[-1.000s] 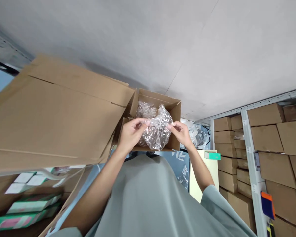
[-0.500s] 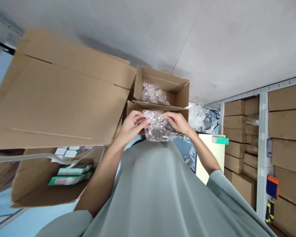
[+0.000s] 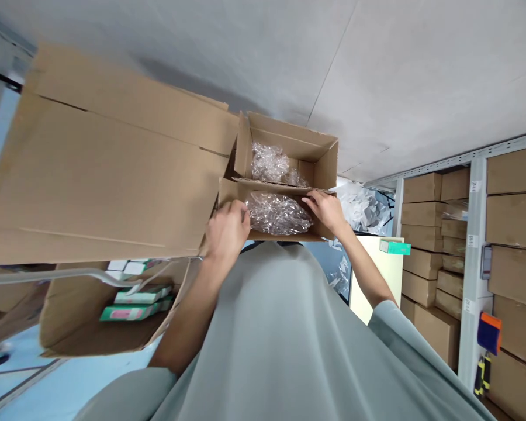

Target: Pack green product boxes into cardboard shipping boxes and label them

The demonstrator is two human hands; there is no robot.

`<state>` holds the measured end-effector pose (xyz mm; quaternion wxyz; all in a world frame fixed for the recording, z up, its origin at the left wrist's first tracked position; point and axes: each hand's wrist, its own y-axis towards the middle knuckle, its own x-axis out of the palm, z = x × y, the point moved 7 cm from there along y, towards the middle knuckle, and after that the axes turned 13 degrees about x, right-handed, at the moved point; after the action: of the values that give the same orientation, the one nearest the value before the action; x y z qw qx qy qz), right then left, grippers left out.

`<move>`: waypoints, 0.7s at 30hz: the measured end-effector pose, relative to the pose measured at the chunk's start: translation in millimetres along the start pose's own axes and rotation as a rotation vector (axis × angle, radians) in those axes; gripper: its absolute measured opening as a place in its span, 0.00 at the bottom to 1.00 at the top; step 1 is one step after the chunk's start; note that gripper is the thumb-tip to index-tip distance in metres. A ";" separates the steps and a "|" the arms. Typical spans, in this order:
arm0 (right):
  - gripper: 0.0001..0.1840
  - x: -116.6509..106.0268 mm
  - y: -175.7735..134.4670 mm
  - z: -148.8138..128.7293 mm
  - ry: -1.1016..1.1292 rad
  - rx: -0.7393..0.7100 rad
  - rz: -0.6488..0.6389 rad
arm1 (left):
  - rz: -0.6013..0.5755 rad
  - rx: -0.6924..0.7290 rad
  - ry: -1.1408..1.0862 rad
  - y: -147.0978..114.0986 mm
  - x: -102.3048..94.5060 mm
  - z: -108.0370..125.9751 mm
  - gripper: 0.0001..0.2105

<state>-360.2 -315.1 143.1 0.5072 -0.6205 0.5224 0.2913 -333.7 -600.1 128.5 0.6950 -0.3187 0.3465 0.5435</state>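
Observation:
Crumpled clear plastic film lies inside the nearer open cardboard box, close to my body. My left hand is at the left end of this box, its fingers curled together beside the film; what they may grip is hidden. Over the box's right end, my right hand has its fingers partly stretched and apart, with nothing visible held in them. Just behind stands a second open box, with more crumpled plastic film in its left part.
A large cardboard carton stands at the left. Below it, another open carton holds several green-and-white packets. Shelves with stacked boxes are at the right, and a small green box lies on a pale surface.
The plastic film has gone down from between my hands into the nearer box. Both hands have let go of it and moved apart, the left one leftward and slightly down.

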 end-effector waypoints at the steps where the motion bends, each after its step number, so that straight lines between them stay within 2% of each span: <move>1: 0.17 -1.6 -3.5 2.5 0.009 -0.001 0.009 | -0.020 0.006 0.019 0.0 0.0 1.6 0.10; 3: 0.18 -7.8 -14.5 9.4 0.035 0.000 0.051 | -0.021 0.020 0.014 -0.5 -5.2 4.9 0.12; 5: 0.19 -16.4 -29.6 21.0 0.074 0.033 0.120 | 0.036 0.022 -0.019 -2.7 -17.2 5.8 0.15; 8: 0.22 -26.3 -55.9 48.3 0.095 0.193 0.249 | 0.160 -0.010 -0.029 -9.3 -37.4 -2.3 0.17; 10: 0.23 -25.1 -73.0 65.9 0.073 0.318 0.300 | 0.195 -0.035 -0.021 -13.4 -42.8 -12.2 0.20; 13: 0.22 -10.6 -90.5 80.3 0.057 0.434 0.275 | 0.153 -0.049 -0.031 -15.7 -36.3 -26.4 0.23; 17: 0.14 10.1 -99.2 80.5 0.081 0.512 0.174 | 0.077 -0.067 -0.049 -15.3 -25.6 -35.9 0.21; 21: 0.12 5.8 -112.9 76.1 0.109 0.563 0.187 | 0.079 -0.052 -0.075 -15.2 -34.5 -33.1 0.20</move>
<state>-239.2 -252.9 150.6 0.6014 -0.4195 0.6639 0.1465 -329.2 -648.8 139.6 0.6770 -0.3022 0.3182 0.5908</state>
